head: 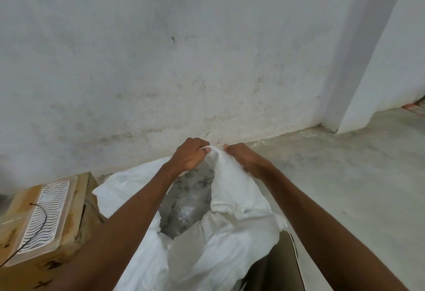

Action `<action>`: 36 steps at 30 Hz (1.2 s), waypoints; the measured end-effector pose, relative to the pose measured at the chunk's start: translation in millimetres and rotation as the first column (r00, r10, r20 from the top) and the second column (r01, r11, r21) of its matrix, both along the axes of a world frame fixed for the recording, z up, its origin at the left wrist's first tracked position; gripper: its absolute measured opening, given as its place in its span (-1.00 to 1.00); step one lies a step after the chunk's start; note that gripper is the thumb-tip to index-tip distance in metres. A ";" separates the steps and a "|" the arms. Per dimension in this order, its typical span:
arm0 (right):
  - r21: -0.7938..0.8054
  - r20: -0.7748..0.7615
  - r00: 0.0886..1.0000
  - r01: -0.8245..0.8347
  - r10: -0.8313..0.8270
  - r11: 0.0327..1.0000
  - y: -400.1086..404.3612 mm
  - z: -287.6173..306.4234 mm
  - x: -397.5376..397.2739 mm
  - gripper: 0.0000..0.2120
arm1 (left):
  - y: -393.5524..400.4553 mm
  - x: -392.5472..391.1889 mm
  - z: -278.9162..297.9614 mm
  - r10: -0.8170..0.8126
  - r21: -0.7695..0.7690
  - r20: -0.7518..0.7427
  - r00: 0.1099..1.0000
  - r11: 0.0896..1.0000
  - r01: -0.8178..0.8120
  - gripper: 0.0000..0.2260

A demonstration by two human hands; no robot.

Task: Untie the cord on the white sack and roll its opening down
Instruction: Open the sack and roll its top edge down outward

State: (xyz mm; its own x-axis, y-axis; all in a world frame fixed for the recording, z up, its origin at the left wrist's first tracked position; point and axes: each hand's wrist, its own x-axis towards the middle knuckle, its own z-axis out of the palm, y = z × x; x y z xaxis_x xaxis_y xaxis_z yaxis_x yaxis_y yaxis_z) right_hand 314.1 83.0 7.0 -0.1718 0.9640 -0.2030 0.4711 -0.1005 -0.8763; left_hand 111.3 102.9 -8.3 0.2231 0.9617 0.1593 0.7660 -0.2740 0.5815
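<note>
This looks like a bare storeroom or warehouse corner rather than a home. Beyond the fingers (208, 150) rises a stained, scuffed whitewashed wall (184, 60), and a rough, unfinished concrete floor (345, 175) runs off to their right, where a plain white pillar (379, 72) stands. To the left of the fingers and nearer the camera sits a taped cardboard carton (76, 221) with a wavy-patterned clear pack (46, 217) lying on top.

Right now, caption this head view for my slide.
Both hands, left and right, grip the far rim of the open white sack beside a cardboard box.
</note>
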 end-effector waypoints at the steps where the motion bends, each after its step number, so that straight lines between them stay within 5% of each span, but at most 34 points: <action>1: 0.055 0.088 0.996 -0.020 0.015 0.998 -3.9 -2.8 -0.3 -0.64 | 3.2 -2.5 1.8 0.074 -0.035 -0.018 0.997 0.997 -0.075 -0.74; 3: 0.124 0.222 0.975 -0.045 0.016 0.991 -10.1 -9.8 0.4 -0.65 | 7.9 -8.6 3.1 0.129 -0.108 -0.014 0.991 0.986 -0.130 -0.76; 5: 0.188 0.225 0.974 -0.015 -0.028 0.982 -14.3 -10.5 1.6 -0.62 | 5.3 -7.8 4.3 0.026 -0.122 0.040 0.999 0.992 -0.021 -0.81; 9: 0.161 0.041 0.998 0.041 -0.048 0.986 -10.6 3.9 2.9 -0.60 | -11.4 8.4 10.5 -0.267 0.115 -0.092 0.959 0.954 0.276 -0.84; 12: 0.024 -0.071 0.997 -0.020 0.022 1.000 -10.2 8.8 4.7 -0.70 | -13.9 20.2 12.4 -0.271 0.157 -0.151 0.951 0.943 0.294 -0.70; 17: 0.206 0.350 0.931 0.026 -0.099 0.978 -22.4 -16.2 2.5 -0.57 | -6.1 18.8 12.5 0.025 0.025 -0.033 0.999 0.999 -0.024 -0.69; 19: 0.264 0.378 0.915 0.040 -0.141 0.964 -27.9 -21.6 2.8 -0.62 | -7.7 16.0 13.0 -0.032 -0.025 0.078 0.996 0.999 0.034 -0.67; 22: 0.324 0.256 0.960 0.029 -0.117 0.946 -27.2 -12.1 7.6 -0.66 | -20.3 19.8 19.2 -0.251 -0.013 0.134 0.959 0.967 0.255 -0.81; 26: 0.083 -0.125 0.992 -0.020 0.030 0.996 -26.8 3.7 16.7 -0.54 | -25.5 29.3 15.8 -0.307 0.116 0.012 0.952 0.946 0.303 -0.68; 29: -0.010 -0.068 0.995 -0.067 0.067 0.998 -36.0 0.6 19.5 -0.41 | -15.9 30.0 11.9 -0.164 0.161 -0.158 0.974 0.969 0.190 -0.63; 32: 0.018 0.016 0.999 -0.042 0.042 0.999 -39.1 -9.9 21.8 -0.52 | -8.2 21.4 11.2 -0.037 0.096 -0.043 0.998 0.995 0.041 -0.60; 36: 0.156 0.089 0.996 0.014 -0.028 0.988 -42.2 -5.1 30.7 -0.66 | -20.8 20.4 19.8 -0.300 0.019 0.066 0.952 0.954 0.300 -0.83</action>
